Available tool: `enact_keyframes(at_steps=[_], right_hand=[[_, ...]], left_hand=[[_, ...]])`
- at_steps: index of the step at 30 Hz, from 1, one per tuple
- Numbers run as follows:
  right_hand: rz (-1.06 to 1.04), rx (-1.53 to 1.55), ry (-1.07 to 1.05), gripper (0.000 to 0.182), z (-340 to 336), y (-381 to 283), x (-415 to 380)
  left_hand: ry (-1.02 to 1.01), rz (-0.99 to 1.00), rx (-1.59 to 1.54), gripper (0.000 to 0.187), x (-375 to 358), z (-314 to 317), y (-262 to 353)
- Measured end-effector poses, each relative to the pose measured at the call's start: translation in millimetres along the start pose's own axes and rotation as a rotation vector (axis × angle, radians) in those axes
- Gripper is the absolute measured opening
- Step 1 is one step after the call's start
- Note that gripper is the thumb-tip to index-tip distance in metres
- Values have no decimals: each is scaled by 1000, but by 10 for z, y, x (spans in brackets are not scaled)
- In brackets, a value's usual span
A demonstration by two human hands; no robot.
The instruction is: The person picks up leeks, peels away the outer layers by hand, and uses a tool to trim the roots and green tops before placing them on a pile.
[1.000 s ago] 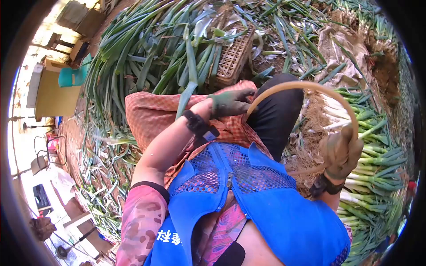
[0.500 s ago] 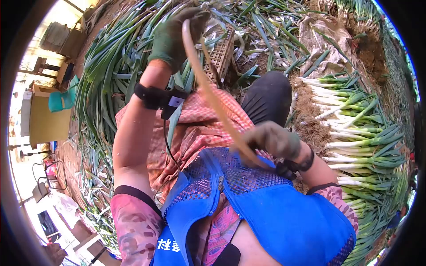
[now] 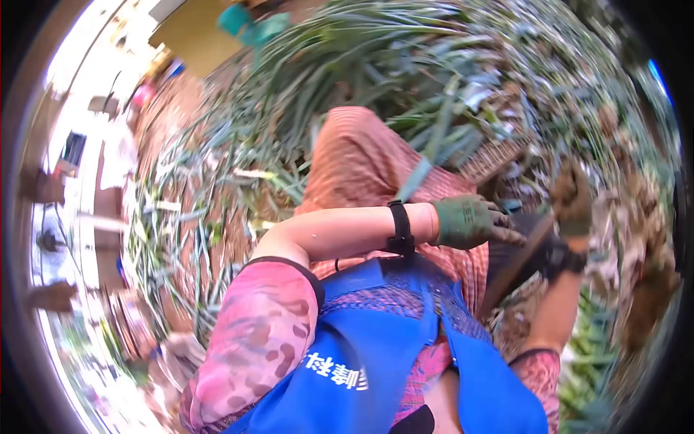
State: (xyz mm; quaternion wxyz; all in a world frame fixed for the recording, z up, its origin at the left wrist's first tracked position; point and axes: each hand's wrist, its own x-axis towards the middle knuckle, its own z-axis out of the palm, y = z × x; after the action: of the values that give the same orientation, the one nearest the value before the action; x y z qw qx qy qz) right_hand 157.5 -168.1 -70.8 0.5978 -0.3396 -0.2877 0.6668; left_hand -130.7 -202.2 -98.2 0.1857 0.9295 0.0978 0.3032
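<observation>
My left hand [image 3: 466, 223], in a green glove, reaches across my lap to the right. Its fingers are stretched out and partly spread, with their tips close to a long, narrow brown strip [image 3: 515, 269]. Beyond it my gloved right hand [image 3: 571, 197] is closed in a fist, and the strip's upper end meets that fist. The strip slants down toward my lap; blur hides what it is made of. A patterned orange cloth [image 3: 361, 155] covers my knee, with a long green leaf [image 3: 437, 137] lying over it.
Green onion leaves [image 3: 390, 43] lie heaped ahead, and loose trimmings [image 3: 210, 210] cover the ground at left. A plastic crate [image 3: 491, 160] stands beyond my hands. Leeks or large green onions [image 3: 589, 354] lie at lower right, near crumpled sacking [image 3: 614, 228]. A teal object [image 3: 253, 27] is at the back.
My view has swung left. My left hand has come down from the leaf pile to my lap and has let go of the strip's far end. My right hand has moved forward, away from my body.
</observation>
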Motion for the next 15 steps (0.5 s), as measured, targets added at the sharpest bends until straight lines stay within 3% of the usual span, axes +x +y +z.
enact_keyframes(at_steps=[1, 3, 4, 6, 8, 9, 10, 11, 13, 15], right_hand=[[47, -142, 107, 31, 421, 1, -241], [-20, -531, 34, 39, 827, 104, -608], [-173, -887, -53, 35, 968, 187, -733], [-534, -1356, -304, 34, 1251, 526, -834], [183, -413, -266, 29, 1087, 1120, -785], [206, -481, -258, 34, 1310, 1220, -859], [230, -549, -252, 40, 1533, 1320, -933], [255, -617, -248, 47, 1757, 1420, -1005], [300, -403, -539, 57, 1662, 1448, -890], [410, -508, -427, 67, 1364, 1553, -484]], left_hand=[[53, -201, -211, 42, -136, 17, -46], [228, -349, -773, 40, -235, -173, -101], [352, -396, -1039, 40, -283, -272, -134], [531, -352, -1255, 42, -150, -397, -141], [734, -299, -1394, 44, -42, -580, -91], [845, -282, -1429, 43, 2, -719, -3], [1012, -733, -1573, 39, 13, -931, 110], [1026, -725, -1509, 37, -101, -927, 43], [1036, -706, -1372, 33, -339, -852, -196], [1025, -716, -1272, 29, -304, -833, -200]])
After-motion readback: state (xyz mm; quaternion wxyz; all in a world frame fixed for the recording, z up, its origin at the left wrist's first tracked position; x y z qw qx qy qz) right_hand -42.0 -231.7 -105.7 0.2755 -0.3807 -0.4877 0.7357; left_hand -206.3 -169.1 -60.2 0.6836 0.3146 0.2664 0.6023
